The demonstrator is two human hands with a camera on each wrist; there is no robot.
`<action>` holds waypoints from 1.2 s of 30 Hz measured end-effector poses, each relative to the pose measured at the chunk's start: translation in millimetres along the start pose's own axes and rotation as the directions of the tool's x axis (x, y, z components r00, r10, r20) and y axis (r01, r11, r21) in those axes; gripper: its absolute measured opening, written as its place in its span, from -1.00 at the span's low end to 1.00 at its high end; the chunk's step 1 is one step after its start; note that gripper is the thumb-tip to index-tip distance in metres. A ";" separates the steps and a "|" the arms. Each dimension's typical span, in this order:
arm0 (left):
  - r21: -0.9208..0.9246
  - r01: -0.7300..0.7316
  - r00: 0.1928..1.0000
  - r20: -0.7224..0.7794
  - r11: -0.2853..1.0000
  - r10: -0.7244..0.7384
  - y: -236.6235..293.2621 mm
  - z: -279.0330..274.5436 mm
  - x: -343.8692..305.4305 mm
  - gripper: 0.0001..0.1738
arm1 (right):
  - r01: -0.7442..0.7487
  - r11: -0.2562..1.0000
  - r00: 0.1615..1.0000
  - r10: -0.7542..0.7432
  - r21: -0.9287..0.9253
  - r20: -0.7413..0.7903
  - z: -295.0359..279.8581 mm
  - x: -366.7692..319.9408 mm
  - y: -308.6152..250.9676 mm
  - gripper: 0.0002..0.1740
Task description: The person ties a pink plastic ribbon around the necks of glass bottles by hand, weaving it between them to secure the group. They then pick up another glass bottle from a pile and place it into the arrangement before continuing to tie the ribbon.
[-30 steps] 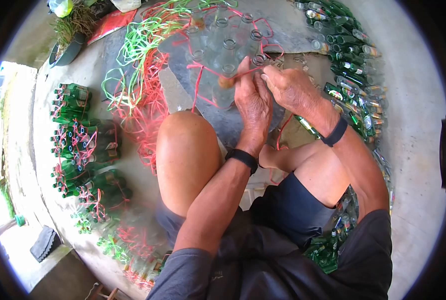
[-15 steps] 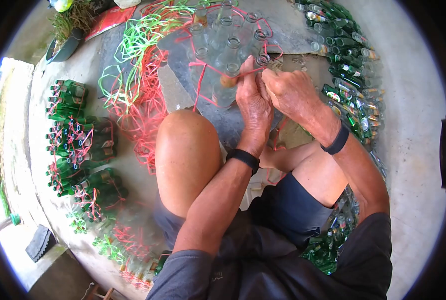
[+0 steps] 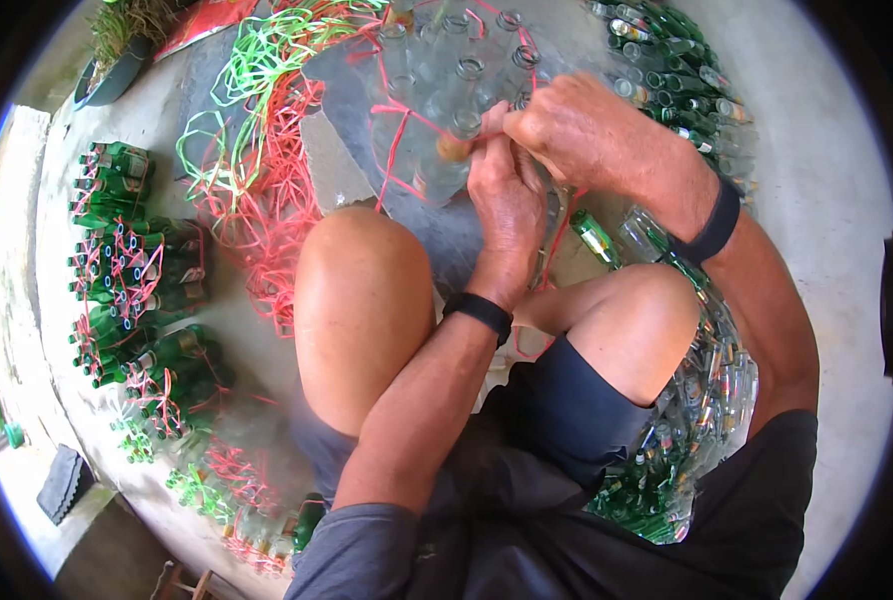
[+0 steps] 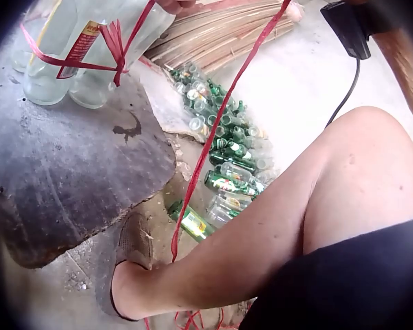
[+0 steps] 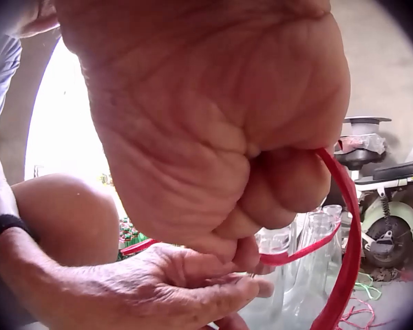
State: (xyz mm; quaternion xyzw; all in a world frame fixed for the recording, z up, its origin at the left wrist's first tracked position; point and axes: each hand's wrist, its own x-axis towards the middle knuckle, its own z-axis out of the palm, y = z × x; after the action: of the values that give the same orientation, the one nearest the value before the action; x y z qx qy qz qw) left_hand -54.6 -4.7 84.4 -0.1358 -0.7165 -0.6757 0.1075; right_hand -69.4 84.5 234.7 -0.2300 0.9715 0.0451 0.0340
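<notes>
A cluster of clear glass bottles [image 3: 436,178] stands upright on a dark slab [image 4: 76,179], circled by red plastic strap [image 3: 393,150]. My left hand [image 3: 506,195] is at the near side of the cluster, its thumb and fingers pinching the strap close to a bottle neck. Just beside it, my right hand [image 3: 591,130] is curled into a fist round the strap. In the right wrist view a red tail of strap [image 5: 351,230] leaves that fist and hangs down, while the two hands' fingertips meet. A label [image 4: 79,49] shows on one bottle.
Tangled red strap [image 3: 266,235] and green strap [image 3: 286,50] lie left of the slab. Strapped green bottles [image 3: 116,265] stand farther left. Loose bottles [image 3: 681,90] are heaped along the right side. In the right wrist view a scooter [image 5: 389,213] stands behind.
My right hand has moved slightly up and its forearm has swung outward to the right, still gripping the strap. The left hand stays by the bottle necks. The head view has shifted a little.
</notes>
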 end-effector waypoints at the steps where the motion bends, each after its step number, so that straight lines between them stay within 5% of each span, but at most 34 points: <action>1: 0.050 0.007 1.000 0.017 0.999 -0.008 -1.7 0.2 -0.6 -0.76 | 0.035 0.999 0.999 -0.034 0.016 -0.017 -1.6 4.0 2.2 -0.88; 5: -0.027 -0.048 0.998 -0.045 0.998 0.047 5.0 -2.2 2.1 -0.88 | 0.081 0.996 0.995 -0.078 -0.047 0.066 -9.2 13.0 7.4 -0.90; 7: -0.013 0.066 0.997 0.038 0.998 -0.065 12.2 -7.9 1.1 -0.93 | 0.072 0.996 0.993 -0.076 0.054 0.091 -11.3 15.5 11.6 -0.88; 11: -0.029 0.022 1.000 0.014 0.999 -0.022 10.4 -6.4 1.7 -0.95 | 0.102 0.987 0.992 -0.111 0.124 0.068 -9.0 24.3 19.4 -0.87; 14: 0.004 0.037 0.998 0.044 0.999 -0.037 12.4 -8.5 3.1 -0.84 | 0.117 0.990 0.993 -0.118 0.077 0.002 -3.3 31.8 27.4 -0.82; 18: -0.041 0.013 0.999 0.049 0.999 -0.011 19.0 -8.8 4.5 -0.64 | 0.159 0.960 0.986 -0.165 0.231 0.006 -11.9 41.8 38.2 -0.78; 20: -0.037 0.047 0.996 0.075 0.998 -0.044 20.7 -8.3 4.9 -0.60 | -0.016 0.947 0.966 -0.069 0.321 0.250 -18.5 47.6 39.8 -0.75; 23: -0.047 0.017 0.998 0.055 0.999 -0.015 19.3 -5.5 5.9 -0.56 | -0.062 0.865 0.951 -0.099 0.497 0.292 -21.0 49.1 56.1 -0.73; 26: -0.049 0.040 0.998 0.052 0.998 -0.038 21.8 -5.7 7.3 -0.54 | -0.034 0.796 0.963 -0.135 0.604 0.232 -12.0 49.6 64.9 -0.79; 36: -0.033 0.108 0.991 0.077 0.994 -0.105 26.9 -9.5 8.7 -0.61 | -0.001 0.849 0.977 -0.111 0.529 0.180 -9.3 39.5 72.9 -0.76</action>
State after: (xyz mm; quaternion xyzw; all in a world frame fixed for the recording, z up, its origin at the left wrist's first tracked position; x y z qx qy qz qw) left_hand -53.9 -12.4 113.3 -0.1246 -0.7137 -0.6880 0.0419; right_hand -137.8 130.8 245.8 -0.2340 0.9310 -0.2001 0.1960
